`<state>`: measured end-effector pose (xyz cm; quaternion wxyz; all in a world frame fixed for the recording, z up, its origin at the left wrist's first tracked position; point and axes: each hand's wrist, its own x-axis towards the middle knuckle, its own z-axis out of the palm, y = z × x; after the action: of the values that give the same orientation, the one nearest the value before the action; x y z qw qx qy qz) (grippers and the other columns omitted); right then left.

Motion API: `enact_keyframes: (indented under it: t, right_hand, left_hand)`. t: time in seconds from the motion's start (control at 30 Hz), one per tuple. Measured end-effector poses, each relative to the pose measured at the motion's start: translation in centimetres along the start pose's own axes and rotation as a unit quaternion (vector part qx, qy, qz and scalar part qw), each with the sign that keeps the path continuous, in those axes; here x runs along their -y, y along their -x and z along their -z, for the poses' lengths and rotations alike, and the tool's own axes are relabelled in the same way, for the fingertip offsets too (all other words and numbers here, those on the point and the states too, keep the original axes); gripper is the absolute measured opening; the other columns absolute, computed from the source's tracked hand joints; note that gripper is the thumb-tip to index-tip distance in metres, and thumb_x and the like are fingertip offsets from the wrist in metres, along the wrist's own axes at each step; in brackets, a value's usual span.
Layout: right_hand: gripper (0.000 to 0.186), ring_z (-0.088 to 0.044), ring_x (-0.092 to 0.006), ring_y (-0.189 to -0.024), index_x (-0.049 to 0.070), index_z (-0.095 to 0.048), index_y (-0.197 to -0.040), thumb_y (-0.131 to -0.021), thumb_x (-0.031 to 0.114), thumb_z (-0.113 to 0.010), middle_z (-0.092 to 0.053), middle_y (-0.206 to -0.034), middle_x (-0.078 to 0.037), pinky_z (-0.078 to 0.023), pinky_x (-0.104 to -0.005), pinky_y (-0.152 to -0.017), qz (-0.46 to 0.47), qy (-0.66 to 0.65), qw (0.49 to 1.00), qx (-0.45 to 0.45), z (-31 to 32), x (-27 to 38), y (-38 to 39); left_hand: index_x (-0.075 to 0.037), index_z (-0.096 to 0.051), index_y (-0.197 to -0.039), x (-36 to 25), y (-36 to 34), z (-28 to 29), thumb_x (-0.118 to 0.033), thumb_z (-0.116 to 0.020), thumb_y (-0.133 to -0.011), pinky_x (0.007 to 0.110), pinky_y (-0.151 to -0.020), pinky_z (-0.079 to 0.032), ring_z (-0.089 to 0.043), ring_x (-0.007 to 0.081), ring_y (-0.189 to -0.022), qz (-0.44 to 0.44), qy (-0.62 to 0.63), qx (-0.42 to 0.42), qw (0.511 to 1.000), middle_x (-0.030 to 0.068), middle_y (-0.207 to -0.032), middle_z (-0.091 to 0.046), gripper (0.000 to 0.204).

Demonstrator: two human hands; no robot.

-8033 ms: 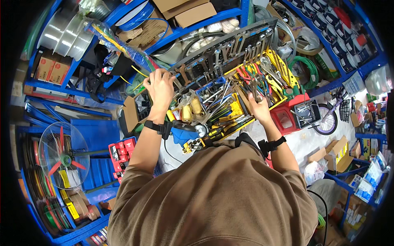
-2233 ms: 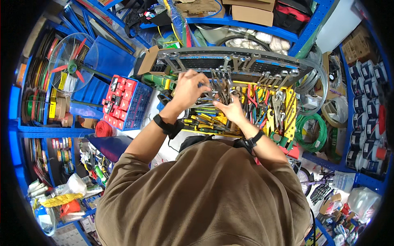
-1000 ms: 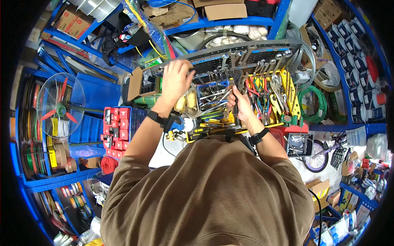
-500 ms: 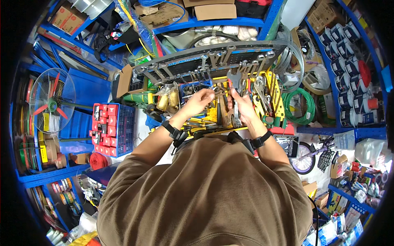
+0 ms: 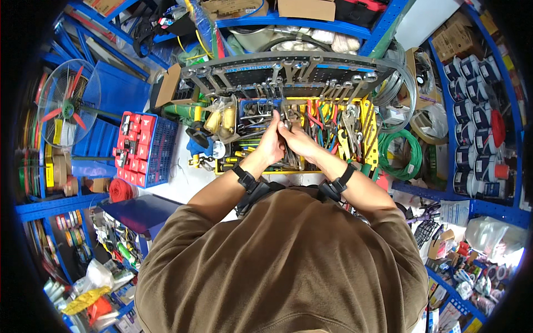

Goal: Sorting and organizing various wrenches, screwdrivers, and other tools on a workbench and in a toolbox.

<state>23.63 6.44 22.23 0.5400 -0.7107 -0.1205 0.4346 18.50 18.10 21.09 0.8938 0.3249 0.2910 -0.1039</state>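
Note:
Over a yellow tool tray (image 5: 373, 125), my left hand (image 5: 271, 142) and my right hand (image 5: 298, 142) meet, fingers closed and pressed together. A dark, narrow thing shows in part between the palms; I cannot make out what it is. Pliers (image 5: 343, 143) with yellow handles and several red-handled tools (image 5: 314, 119) lie in the tray to the right of my hands. Dark-handled tools fill its left part. Behind the tray stands a black perforated board (image 5: 266, 75) with wrenches (image 5: 288, 71) of several sizes on it.
A blue crate (image 5: 159, 152) of red boxes and a fan (image 5: 68, 105) stand left. Clear bags with yellow contents (image 5: 222, 119) sit beside the tray. Coiled green wire (image 5: 401, 155) and shelved cans (image 5: 466, 127) are right. Blue shelving (image 5: 288, 21) rises behind the board.
My hands were apart, the right one around a large wrench. They have come together further left, and the wrench no longer shows clearly. The view has shifted slightly.

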Motion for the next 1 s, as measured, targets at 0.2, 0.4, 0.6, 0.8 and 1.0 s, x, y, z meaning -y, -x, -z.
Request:
enact_keyframes:
  t: [0.2,0.4,0.6,0.8,1.0]
  right_hand:
    - [0.089,-0.043,-0.0362,-0.143,-0.016,-0.022,-0.152,-0.103,0.054,-0.048,-0.04,-0.153,-0.031,-0.034,-0.0402,-0.117,-0.052,-0.094,0.993,0.056,-4.9,3.0,-1.6]
    - [0.08,-0.052,-0.0404,-0.127,-0.009,-0.034,-0.146,-0.101,0.056,-0.042,-0.049,-0.139,-0.032,-0.046,-0.0424,-0.101,0.031,0.167,0.983,0.065,-9.3,1.8,-5.4]
    - [0.056,-0.057,-0.0436,-0.124,-0.003,-0.061,-0.128,-0.102,0.046,-0.051,-0.055,-0.137,-0.03,-0.047,-0.0492,-0.103,0.235,0.381,0.893,0.041,-8.5,10.0,-1.1]
    - [0.036,-0.069,-0.0433,-0.097,0.001,-0.072,-0.104,-0.096,0.036,-0.063,-0.072,-0.1,-0.025,-0.055,-0.0509,-0.088,0.158,0.295,0.93,-0.15,-7.0,6.4,-13.3]
    - [0.044,-0.068,-0.0478,-0.097,-0.003,-0.067,-0.099,-0.094,0.041,-0.066,-0.071,-0.098,-0.03,-0.056,-0.0538,-0.085,0.05,0.264,0.912,-0.309,-11.3,0.7,-21.7]
  left_hand:
    - [-0.012,-0.062,-0.125,0.3,-1.4,6.1,-0.065,-0.051,-0.099,0.045,-0.098,-0.05,-0.062,0.0251,-0.108,-0.082,0.094,0.001,0.992,0.0085,-0.118,-0.067,0.061]
    - [-0.028,-0.032,-0.157,-0.7,1.9,6.8,-0.055,-0.035,-0.107,0.058,-0.102,-0.048,-0.056,0.0384,-0.125,-0.16,0.133,-0.088,0.974,0.0128,-0.147,-0.051,0.057]
    - [-0.011,-0.058,-0.12,-5.8,6.7,9.0,-0.041,-0.053,-0.104,0.039,-0.081,-0.058,-0.067,0.0201,-0.097,-0.182,0.081,-0.077,0.977,0.0064,-0.109,-0.067,0.035]
    - [-0.022,-0.054,-0.1,-11.3,13.6,12.7,-0.035,-0.062,-0.102,0.024,-0.052,-0.04,-0.045,0.0043,-0.06,-0.179,0.035,-0.118,0.976,-0.007,-0.081,-0.054,0.016]
    - [-0.02,-0.048,-0.088,-16.6,17.5,16.0,-0.035,-0.057,-0.105,0.023,-0.049,-0.032,-0.039,0.0044,-0.055,-0.205,-0.004,-0.155,0.966,-0.0068,-0.074,-0.045,0.024]
